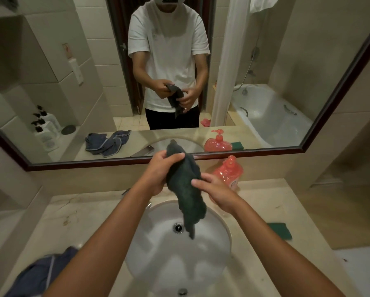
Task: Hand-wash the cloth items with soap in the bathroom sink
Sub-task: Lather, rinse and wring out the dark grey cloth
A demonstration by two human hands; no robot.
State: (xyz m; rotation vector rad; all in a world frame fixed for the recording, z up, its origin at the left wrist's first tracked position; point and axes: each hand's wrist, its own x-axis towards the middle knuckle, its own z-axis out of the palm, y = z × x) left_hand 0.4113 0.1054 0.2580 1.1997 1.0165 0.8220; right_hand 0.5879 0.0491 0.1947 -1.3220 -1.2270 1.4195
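Note:
A dark green cloth (187, 194) hangs above the white sink (158, 264), its lower tip dangling near the drain (177, 228). My left hand (160, 170) grips the cloth's upper end, fingers curled round it. My right hand (216, 191) holds the cloth's middle from the right side, fingers wrapped on it. A red pump soap bottle (229, 171) stands on the counter behind my right hand, against the mirror.
A blue-grey cloth (40, 273) lies bunched on the counter at the lower left. A green sponge (281, 230) lies on the counter right of the sink. The beige counter (83, 213) runs to a wall on both sides; a framed mirror (286, 61) rises behind.

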